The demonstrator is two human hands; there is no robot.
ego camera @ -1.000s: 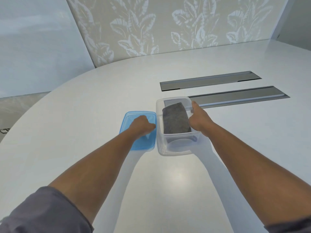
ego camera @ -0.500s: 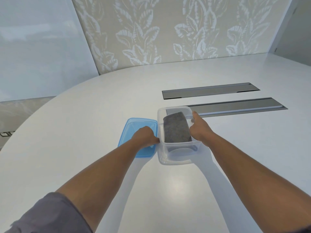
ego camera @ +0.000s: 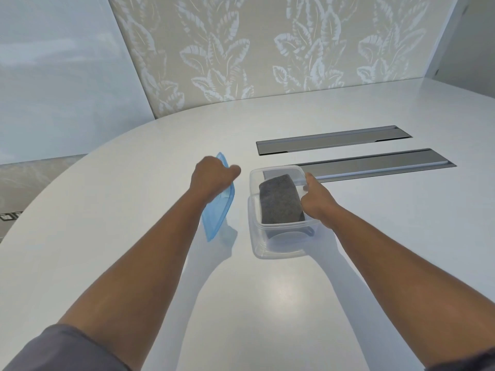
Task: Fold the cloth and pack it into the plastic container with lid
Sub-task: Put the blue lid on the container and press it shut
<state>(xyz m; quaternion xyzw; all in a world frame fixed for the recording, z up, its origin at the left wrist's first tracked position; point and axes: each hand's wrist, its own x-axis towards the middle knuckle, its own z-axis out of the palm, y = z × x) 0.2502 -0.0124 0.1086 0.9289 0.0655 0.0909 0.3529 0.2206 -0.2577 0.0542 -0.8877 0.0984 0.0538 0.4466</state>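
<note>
The folded grey cloth (ego camera: 281, 200) lies inside the clear plastic container (ego camera: 281, 247) mid-table, steadied by the right hand (ego camera: 316, 200) gripping its right rim. Just left, the left hand (ego camera: 211, 179) holds the blue lid (ego camera: 218, 210) tilted on edge. If the lid comes down askew, or catches on cloth near the rim, it may not seat.
</note>
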